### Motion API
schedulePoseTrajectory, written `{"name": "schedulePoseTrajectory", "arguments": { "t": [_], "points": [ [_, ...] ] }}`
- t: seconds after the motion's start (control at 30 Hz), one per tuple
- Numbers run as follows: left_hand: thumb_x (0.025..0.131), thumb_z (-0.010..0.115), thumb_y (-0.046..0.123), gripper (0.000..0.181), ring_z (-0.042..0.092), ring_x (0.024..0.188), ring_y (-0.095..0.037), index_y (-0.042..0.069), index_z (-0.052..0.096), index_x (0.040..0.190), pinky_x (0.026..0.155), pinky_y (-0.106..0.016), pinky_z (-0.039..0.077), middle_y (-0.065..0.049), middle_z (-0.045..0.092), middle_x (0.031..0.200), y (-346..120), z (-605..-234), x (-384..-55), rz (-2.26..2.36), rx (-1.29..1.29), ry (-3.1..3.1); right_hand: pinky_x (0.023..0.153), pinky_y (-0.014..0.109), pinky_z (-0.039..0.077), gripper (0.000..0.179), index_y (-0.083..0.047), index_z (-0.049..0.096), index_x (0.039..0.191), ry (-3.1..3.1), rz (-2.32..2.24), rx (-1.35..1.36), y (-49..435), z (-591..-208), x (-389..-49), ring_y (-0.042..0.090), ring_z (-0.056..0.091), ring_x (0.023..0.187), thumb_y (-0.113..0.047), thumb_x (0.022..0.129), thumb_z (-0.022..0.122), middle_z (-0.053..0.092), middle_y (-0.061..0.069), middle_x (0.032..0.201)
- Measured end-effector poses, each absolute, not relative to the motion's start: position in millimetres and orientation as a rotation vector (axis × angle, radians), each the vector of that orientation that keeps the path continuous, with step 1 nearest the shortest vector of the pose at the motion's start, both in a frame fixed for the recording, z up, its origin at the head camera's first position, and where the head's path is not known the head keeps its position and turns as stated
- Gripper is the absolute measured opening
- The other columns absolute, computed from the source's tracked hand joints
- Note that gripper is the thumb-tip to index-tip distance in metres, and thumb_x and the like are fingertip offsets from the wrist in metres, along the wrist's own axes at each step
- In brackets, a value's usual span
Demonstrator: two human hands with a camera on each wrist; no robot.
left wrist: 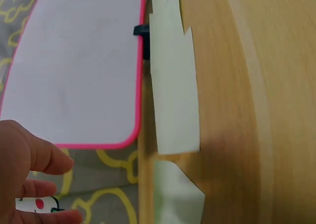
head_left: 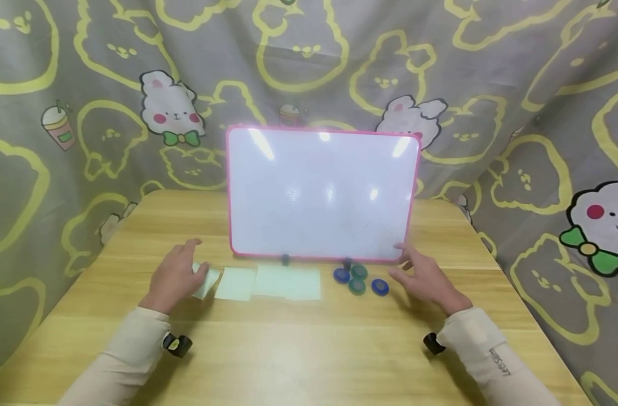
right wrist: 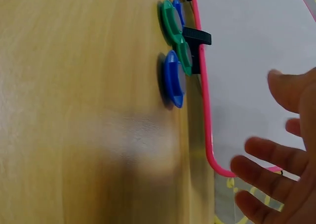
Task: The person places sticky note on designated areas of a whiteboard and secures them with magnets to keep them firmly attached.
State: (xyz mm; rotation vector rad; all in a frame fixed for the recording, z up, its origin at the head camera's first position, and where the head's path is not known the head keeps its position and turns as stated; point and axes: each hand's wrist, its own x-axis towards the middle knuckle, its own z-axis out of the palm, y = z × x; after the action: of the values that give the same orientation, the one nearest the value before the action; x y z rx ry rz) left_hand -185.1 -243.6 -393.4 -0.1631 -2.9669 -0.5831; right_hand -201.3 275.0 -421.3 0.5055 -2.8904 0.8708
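A whiteboard [head_left: 319, 197] with a pink frame stands upright, held at its lower edge by small black clips [left wrist: 141, 32]. My left hand [head_left: 172, 276] hovers at the board's lower left with fingers loosely bent, overlapping the leftmost pale green paper note [head_left: 205, 285] in the head view. In the left wrist view its fingers are apart with nothing between them. My right hand [head_left: 426, 277] is by the board's lower right corner, fingers spread and holding nothing. Just left of it lie blue magnets [head_left: 380, 287] and green magnets [head_left: 357, 286], round discs with grey centres.
More pale green notes [head_left: 235, 283] lie in a row along the board's foot, some overlapping. Everything rests on a wooden table [head_left: 288, 355]. Behind the table hangs a grey patterned curtain [head_left: 309, 67], which also runs down both sides.
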Motion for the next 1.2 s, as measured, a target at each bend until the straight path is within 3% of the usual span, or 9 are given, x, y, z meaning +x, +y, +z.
{"name": "schedulePoseTrajectory", "arguments": {
  "t": [0.17,0.4,0.5,0.87,1.2],
  "points": [
    [0.089,0.057,0.017,0.048,0.049,0.111,-0.051,-0.006,0.048,0.13,0.089,-0.063,0.042,-0.035,0.05,0.124,-256.3,-401.7,-188.7,-0.608,-0.212,-3.013,0.08,0.048,0.053,0.056,-0.004,0.044,0.139,-2.934,0.923,0.627,271.5,-427.6,-201.8,0.03,0.062,0.097,-0.022,0.091,0.067,0.063,0.016,0.111],
    [0.088,0.063,0.021,0.041,0.056,0.096,-0.046,-0.002,0.055,0.122,0.074,-0.06,0.047,-0.029,0.057,0.112,-273.5,-413.3,-191.6,-0.558,-0.203,-3.066,0.079,0.046,0.054,0.055,-0.004,0.045,0.137,-2.935,0.944,0.72,269.0,-432.3,-203.6,0.029,0.063,0.095,-0.022,0.09,0.069,0.064,0.017,0.109],
    [0.087,0.066,0.022,0.042,0.056,0.095,-0.046,-0.003,0.057,0.119,0.074,-0.06,0.048,-0.029,0.058,0.109,-280.2,-417.5,-193.0,-0.548,-0.215,-3.088,0.079,0.047,0.054,0.054,-0.004,0.046,0.135,-2.958,0.921,0.736,268.4,-433.7,-203.7,0.029,0.063,0.093,-0.022,0.09,0.069,0.064,0.018,0.109],
    [0.086,0.07,0.024,0.044,0.048,0.11,-0.055,0.0,0.057,0.12,0.08,-0.066,0.043,-0.034,0.053,0.123,-288.5,-424.1,-197.7,-0.566,-0.253,-3.164,0.079,0.045,0.054,0.056,-0.012,0.047,0.139,-3.007,0.867,0.76,265.3,-440.4,-201.5,0.024,0.063,0.092,-0.021,0.089,0.071,0.065,0.012,0.107],
    [0.082,0.075,0.027,0.052,0.046,0.114,-0.054,-0.001,0.056,0.121,0.086,-0.068,0.04,-0.035,0.049,0.128,-288.1,-425.8,-200.9,-0.588,-0.266,-3.202,0.079,0.042,0.052,0.052,-0.007,0.052,0.132,-3.026,0.836,0.781,261.1,-439.2,-200.0,0.019,0.06,0.088,-0.022,0.087,0.072,0.063,0.005,0.102]
  ]
}}
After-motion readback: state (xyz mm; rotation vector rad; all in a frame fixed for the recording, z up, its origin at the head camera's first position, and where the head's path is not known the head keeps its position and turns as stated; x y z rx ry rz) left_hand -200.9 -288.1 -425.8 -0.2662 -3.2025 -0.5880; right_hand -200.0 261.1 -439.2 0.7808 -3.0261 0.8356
